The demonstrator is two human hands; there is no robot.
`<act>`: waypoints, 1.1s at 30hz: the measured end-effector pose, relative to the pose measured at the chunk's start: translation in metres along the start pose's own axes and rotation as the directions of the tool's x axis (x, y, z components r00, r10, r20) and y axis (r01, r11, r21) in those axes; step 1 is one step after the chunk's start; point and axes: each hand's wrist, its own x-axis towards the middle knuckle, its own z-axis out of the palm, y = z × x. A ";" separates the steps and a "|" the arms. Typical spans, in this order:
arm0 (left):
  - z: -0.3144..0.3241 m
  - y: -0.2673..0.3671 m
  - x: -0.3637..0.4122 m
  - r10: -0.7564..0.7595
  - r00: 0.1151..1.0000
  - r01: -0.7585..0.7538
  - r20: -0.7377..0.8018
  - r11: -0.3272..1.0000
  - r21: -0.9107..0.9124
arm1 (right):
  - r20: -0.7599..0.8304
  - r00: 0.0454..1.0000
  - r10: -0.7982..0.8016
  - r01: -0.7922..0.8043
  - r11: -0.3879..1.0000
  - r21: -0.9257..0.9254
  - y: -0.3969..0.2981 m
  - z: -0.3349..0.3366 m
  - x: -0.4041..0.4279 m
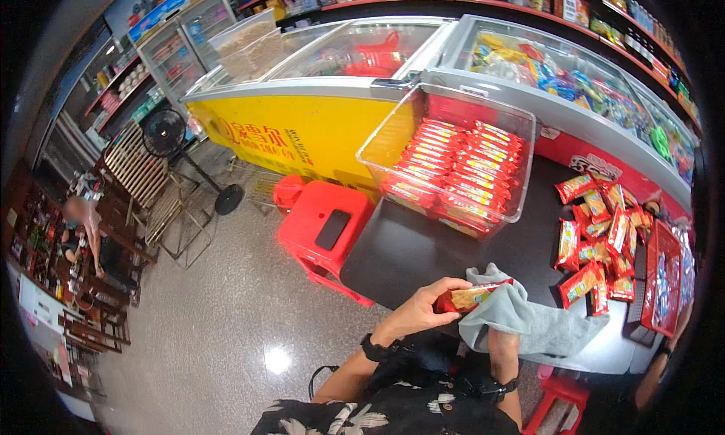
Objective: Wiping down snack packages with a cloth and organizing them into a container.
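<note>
My left hand (420, 309) grips one end of a red snack packet (465, 299) with a see-through middle, just above the near edge of the dark table (391, 245). A grey-green cloth (512, 313) covers most of my right hand (502, 344) and presses against the packet's other end; the fingers are hidden beneath it. Part of the cloth trails over the tabletop to the right. Beyond my hands stands a clear plastic bin (524, 174), holding rows of stacked red packets (461, 163). A loose heap of similar packets (609, 239) lies on the table's right side.
Right of the heap is a red plastic basket (671, 248), with another person's arm (657, 372) nearby. A red stool (303, 231) bearing a black phone (332, 229) adjoins the table's left end. Chest freezers (300, 129) line the back. A standing fan (207, 169) is farther left.
</note>
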 end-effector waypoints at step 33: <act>0.054 -0.021 -0.003 -0.241 0.899 -0.159 -0.366 0.599 -0.785 | -0.111 0.994 -0.021 0.018 0.999 -0.029 0.005 0.012 0.000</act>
